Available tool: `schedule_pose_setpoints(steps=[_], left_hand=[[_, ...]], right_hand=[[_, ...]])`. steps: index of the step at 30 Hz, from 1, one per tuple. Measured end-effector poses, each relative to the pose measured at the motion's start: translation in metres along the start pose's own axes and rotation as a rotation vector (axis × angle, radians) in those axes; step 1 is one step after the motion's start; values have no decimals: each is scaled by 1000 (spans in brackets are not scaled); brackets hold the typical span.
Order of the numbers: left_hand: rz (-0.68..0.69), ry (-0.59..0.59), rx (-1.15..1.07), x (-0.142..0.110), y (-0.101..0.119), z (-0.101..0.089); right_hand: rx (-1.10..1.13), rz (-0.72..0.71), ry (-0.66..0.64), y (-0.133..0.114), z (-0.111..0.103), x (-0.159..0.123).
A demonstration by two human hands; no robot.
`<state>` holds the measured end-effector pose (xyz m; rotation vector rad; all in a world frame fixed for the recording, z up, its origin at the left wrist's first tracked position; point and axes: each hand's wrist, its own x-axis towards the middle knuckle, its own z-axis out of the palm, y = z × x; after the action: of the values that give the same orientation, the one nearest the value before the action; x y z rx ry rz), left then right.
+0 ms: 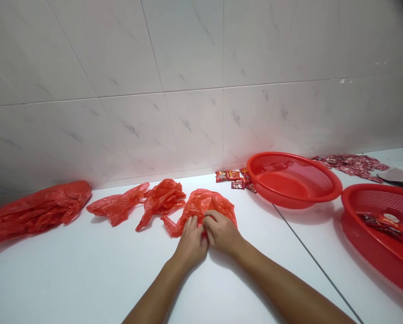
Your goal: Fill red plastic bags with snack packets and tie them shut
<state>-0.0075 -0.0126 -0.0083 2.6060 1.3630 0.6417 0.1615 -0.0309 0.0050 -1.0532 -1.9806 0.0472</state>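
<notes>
My left hand and my right hand meet at the near edge of a crumpled red plastic bag, with the fingers of both pinching its thin film. Part of the bag is hidden under my fingers. To its left lie a second red bag and a third, flatter one. A larger, fuller red bag rests against the wall at the far left. Small red sachets lie in a loose group beyond my hands.
A red perforated plastic basket stands on the white counter by the tiled wall. Another red basket at the right holds several sachets. More sachets lie spread behind it. A seam crosses the counter.
</notes>
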Motion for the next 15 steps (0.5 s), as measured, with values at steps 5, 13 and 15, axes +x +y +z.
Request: schedule_pose_setpoints(steps=[5,13,15], left_hand=[[-69,-13,3,3,10,-13],[-299,93,269,7,0,-21],[-323,108,319,5,2,-21]], right_hand=[[-249,364,-297,10,-12,0],[-280,391,-119,15,-20,1],[-292,300,-15,13,-23,0]])
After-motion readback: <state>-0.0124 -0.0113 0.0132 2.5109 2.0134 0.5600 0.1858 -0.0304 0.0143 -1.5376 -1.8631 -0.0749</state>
